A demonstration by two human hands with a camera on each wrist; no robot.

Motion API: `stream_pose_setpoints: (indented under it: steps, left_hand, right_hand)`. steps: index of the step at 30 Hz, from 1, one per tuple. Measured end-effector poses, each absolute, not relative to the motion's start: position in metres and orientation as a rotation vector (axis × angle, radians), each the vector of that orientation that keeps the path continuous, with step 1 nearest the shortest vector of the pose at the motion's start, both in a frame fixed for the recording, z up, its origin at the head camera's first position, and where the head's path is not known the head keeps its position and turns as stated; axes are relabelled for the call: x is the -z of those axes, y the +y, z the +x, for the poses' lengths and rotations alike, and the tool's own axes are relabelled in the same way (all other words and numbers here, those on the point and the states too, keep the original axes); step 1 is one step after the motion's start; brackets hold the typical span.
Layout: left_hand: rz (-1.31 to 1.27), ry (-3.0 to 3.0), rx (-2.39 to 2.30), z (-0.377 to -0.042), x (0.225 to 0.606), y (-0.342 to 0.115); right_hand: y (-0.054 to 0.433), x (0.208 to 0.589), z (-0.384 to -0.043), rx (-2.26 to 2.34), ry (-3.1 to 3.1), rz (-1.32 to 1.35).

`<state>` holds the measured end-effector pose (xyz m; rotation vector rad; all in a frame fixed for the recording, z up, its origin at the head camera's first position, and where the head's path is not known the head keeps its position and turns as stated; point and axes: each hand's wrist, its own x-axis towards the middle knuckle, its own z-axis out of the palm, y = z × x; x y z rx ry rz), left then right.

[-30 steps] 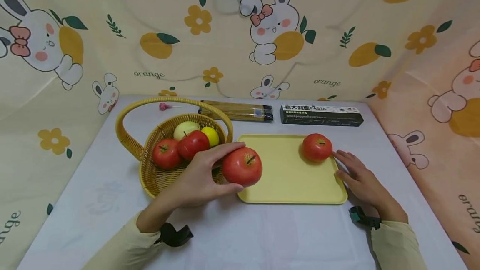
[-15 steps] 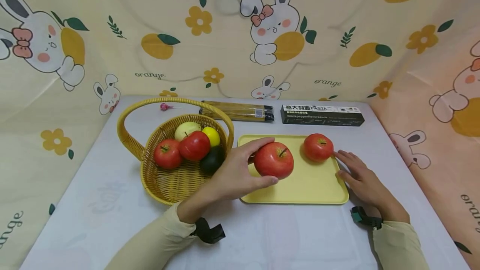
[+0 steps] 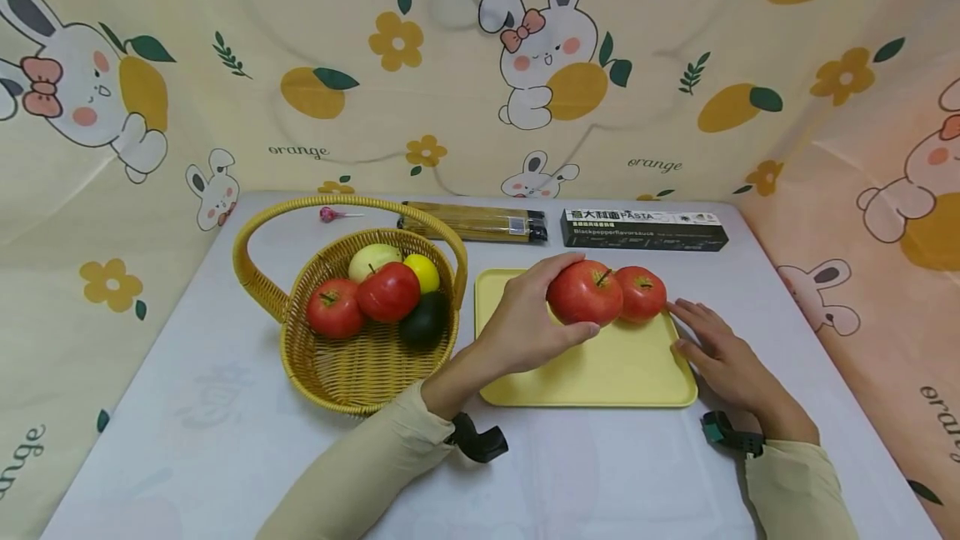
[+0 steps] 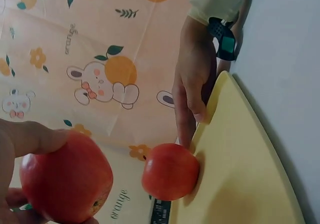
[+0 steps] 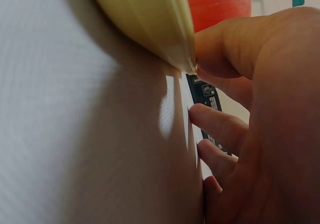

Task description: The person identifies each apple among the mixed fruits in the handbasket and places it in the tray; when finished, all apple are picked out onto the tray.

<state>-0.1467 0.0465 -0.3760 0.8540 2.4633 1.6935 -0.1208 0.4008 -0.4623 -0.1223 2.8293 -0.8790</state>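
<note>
My left hand [image 3: 528, 315] grips a red apple [image 3: 585, 292], thumb and fingers round its sides, above the yellow tray [image 3: 592, 373]. A second red apple [image 3: 640, 294] lies on the tray near its far right corner. In the left wrist view a gap shows between the held apple [image 4: 67, 176] and the tray apple [image 4: 170, 173]. Over at the tray's right edge, my right hand [image 3: 723, 357] rests with relaxed, spread fingers. Seen from the right wrist, its thumb [image 5: 225, 44] touches the tray rim [image 5: 150, 24].
Left of the tray stands a wicker basket [image 3: 360, 373] with a tall handle, holding red apples, a pale green fruit, a yellow fruit and a dark green one. Behind lie spaghetti packs [image 3: 472, 223], a pasta box [image 3: 645, 230] and a small pink-headed item [image 3: 327, 214].
My left hand has carried the apple rightward and away from me, from beside the basket to over the tray near the other apple. The right hand stays put.
</note>
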Motion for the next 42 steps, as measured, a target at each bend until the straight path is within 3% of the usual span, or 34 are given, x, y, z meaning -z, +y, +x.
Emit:
stream_pose_setpoints:
  steps: [17,42]
  left_hand:
    - [0.536,2.431,-1.702,-0.169,0.421,0.078]
    - [0.55,2.616,-1.455,-0.194,0.449,0.091]
  right_hand:
    - [0.408,0.461,-0.117,0.892,2.825,-0.123]
    - [0.4,0.462,-0.12,0.901,2.826,-0.099]
